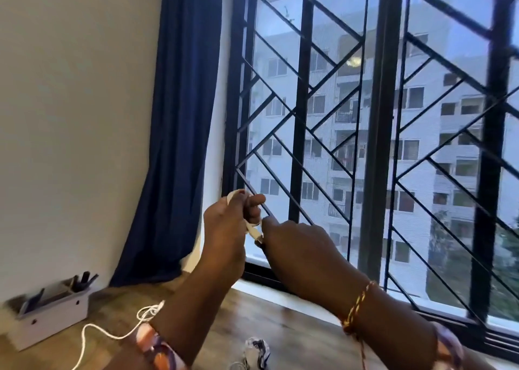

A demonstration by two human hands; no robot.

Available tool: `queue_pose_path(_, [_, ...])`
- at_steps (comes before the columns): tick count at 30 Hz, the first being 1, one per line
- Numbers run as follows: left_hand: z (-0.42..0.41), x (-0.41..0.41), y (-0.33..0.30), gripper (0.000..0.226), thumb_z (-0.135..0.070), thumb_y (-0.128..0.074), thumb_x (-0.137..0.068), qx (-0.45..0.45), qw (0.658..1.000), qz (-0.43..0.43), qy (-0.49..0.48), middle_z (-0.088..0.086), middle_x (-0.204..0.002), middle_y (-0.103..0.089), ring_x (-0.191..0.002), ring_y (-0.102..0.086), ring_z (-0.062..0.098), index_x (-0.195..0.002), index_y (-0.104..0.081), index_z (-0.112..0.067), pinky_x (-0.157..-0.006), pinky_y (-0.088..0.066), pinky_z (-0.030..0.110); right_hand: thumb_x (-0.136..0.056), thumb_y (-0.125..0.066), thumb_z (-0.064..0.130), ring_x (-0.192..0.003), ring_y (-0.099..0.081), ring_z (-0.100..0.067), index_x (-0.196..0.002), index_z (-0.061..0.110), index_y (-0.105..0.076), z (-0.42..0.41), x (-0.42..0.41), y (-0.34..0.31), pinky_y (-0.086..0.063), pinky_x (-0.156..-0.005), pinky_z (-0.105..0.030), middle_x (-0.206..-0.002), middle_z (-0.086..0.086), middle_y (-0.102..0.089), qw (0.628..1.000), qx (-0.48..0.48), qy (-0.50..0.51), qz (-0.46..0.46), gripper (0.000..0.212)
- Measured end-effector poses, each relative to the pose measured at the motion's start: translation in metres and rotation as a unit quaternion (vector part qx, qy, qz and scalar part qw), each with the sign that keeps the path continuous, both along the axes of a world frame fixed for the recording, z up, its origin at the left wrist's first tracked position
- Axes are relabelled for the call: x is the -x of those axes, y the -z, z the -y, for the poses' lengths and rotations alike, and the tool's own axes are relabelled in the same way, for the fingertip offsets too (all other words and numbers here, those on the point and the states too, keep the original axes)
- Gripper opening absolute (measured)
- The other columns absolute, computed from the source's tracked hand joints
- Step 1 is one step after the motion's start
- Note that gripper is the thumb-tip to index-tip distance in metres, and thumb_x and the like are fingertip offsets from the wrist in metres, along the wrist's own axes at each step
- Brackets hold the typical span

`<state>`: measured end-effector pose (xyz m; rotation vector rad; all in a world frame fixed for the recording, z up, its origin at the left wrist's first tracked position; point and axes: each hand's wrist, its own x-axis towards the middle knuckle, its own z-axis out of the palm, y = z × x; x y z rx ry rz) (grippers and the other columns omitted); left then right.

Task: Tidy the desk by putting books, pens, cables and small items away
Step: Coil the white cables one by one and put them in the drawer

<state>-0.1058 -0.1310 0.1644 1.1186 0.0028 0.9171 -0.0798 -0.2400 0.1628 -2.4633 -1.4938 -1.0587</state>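
Both hands are raised in front of the window. My left hand (pixel 229 223) grips a white cable (pixel 112 333), with a loop of it showing above the fingers. The cable trails down behind my left forearm onto the wooden desk (pixel 252 316) at the lower left. My right hand (pixel 292 243) pinches the cable's white plug end right beside the left hand. A white desk organiser (pixel 53 316) holding pens and dark items stands at the far left of the desk against the wall.
A crumpled patterned item (pixel 257 351) lies on the desk between my forearms. A dark blue curtain (pixel 179 134) hangs left of the window. A black window grille (pixel 373 134) runs along the desk's far edge.
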Motion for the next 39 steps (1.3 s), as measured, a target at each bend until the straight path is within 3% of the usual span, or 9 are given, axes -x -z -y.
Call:
queue_pose_path(5, [0.007, 0.012, -0.006, 0.018, -0.003, -0.051, -0.092, 0.069, 0.997, -0.037, -0.018, 0.008, -0.076, -0.073, -0.069, -0.067, 0.013, -0.079, -0.063, -0.002, -0.07, -0.053, 0.023, -0.097, -0.044, 0.022, -0.083, -0.065, -0.028, -0.108, 0.013, -0.047, 0.003, 0.011, -0.001, -0.02, -0.044, -0.025, -0.093, -0.008, -0.064, 0.999, 0.008, 0.021, 0.024, 0.014])
queue_pose_path(8, [0.02, 0.031, -0.003, 0.015, -0.006, -0.052, -0.091, -0.063, 0.991, -0.059, -0.1, 0.007, -0.079, -0.074, -0.075, -0.069, 0.016, -0.081, -0.064, -0.004, -0.075, -0.055, 0.029, -0.096, -0.043, 0.025, -0.086, -0.064, -0.029, -0.108, 0.017, -0.051, 0.021, 0.026, -0.005, -0.03, -0.055, -0.028, -0.097, -0.008, -0.063, 1.0, -0.014, 0.003, -0.006, 0.016])
queue_pose_path(12, [0.03, 0.06, 0.003, 0.022, -0.017, -0.051, -0.09, -0.403, 0.859, -0.125, -0.289, -0.009, -0.063, -0.054, -0.056, -0.049, 0.004, -0.068, -0.05, -0.018, -0.051, -0.036, 0.017, -0.095, -0.043, 0.029, -0.089, -0.063, -0.026, -0.111, 0.023, -0.055, 0.049, 0.059, -0.012, -0.028, -0.052, -0.027, -0.098, -0.006, -0.064, 0.999, -0.028, -0.029, 0.017, 0.021])
queue_pose_path(18, [0.057, 0.123, 0.003, 0.028, -0.018, -0.052, -0.089, -0.598, 0.732, -0.303, -0.12, 0.018, -0.08, -0.068, -0.069, -0.061, 0.024, -0.075, -0.062, 0.003, -0.063, -0.044, 0.031, -0.082, -0.061, 0.037, -0.088, -0.062, -0.012, -0.096, 0.036, -0.07, 0.089, 0.112, -0.018, -0.05, -0.073, -0.029, -0.094, 0.007, -0.07, 0.991, -0.038, -0.097, -0.081, 0.017])
queue_pose_path(21, [0.072, 0.163, 0.007, 0.027, -0.008, -0.046, -0.091, -0.515, 0.799, -0.3, 0.081, 0.003, -0.066, -0.067, -0.055, -0.059, 0.006, -0.07, -0.063, -0.007, -0.06, -0.047, 0.022, -0.074, -0.071, 0.037, -0.075, -0.061, -0.002, -0.077, 0.029, -0.072, 0.104, 0.128, -0.009, -0.05, -0.069, -0.024, -0.077, 0.009, -0.069, 0.966, -0.112, -0.153, -0.176, 0.009])
queue_pose_path(26, [0.093, 0.218, 0.014, 0.029, -0.011, -0.046, -0.09, -0.206, 0.913, -0.208, 0.283, 0.002, -0.06, -0.06, -0.053, -0.054, 0.008, -0.07, -0.065, -0.006, -0.046, -0.046, 0.016, -0.076, -0.071, 0.023, -0.064, -0.063, -0.004, -0.073, 0.018, -0.069, 0.121, 0.172, 0.009, -0.048, -0.054, -0.015, -0.074, 0.002, -0.067, 0.788, -0.311, -0.288, -0.447, 0.007])
queue_pose_path(31, [0.108, 0.261, 0.013, 0.024, -0.012, -0.056, -0.069, -0.02, 0.92, -0.217, 0.325, 0.013, -0.069, -0.062, -0.062, -0.06, 0.018, -0.084, -0.065, 0.004, -0.045, -0.05, 0.019, -0.08, -0.068, 0.028, -0.064, -0.065, -0.017, -0.079, 0.016, -0.067, 0.122, 0.211, 0.016, -0.055, -0.053, -0.035, -0.078, -0.01, -0.07, 0.772, -0.341, -0.264, -0.468, 0.012])
queue_pose_path(35, [0.111, 0.294, 0.007, 0.049, -0.046, -0.047, -0.088, -0.038, 0.928, -0.185, 0.32, 0.008, -0.069, -0.065, -0.058, -0.061, 0.013, -0.082, -0.069, -0.003, -0.056, -0.052, 0.019, -0.08, -0.069, 0.028, -0.066, -0.066, -0.023, -0.078, 0.019, -0.067, 0.118, 0.242, 0.007, -0.055, -0.065, -0.045, -0.073, -0.008, -0.069, 0.802, -0.353, -0.25, -0.411, 0.009])
queue_pose_path(39, [0.098, 0.338, 0.002, 0.027, -0.027, -0.059, -0.075, -0.119, 0.93, -0.152, 0.311, 0.008, -0.076, -0.068, -0.065, -0.064, 0.012, -0.087, -0.071, -0.007, -0.061, -0.053, 0.018, -0.079, -0.069, 0.024, -0.071, -0.066, -0.023, -0.08, 0.016, -0.069, 0.112, 0.279, -0.004, -0.054, -0.07, -0.04, -0.074, -0.007, -0.07, 0.831, -0.352, -0.247, -0.353, 0.008])
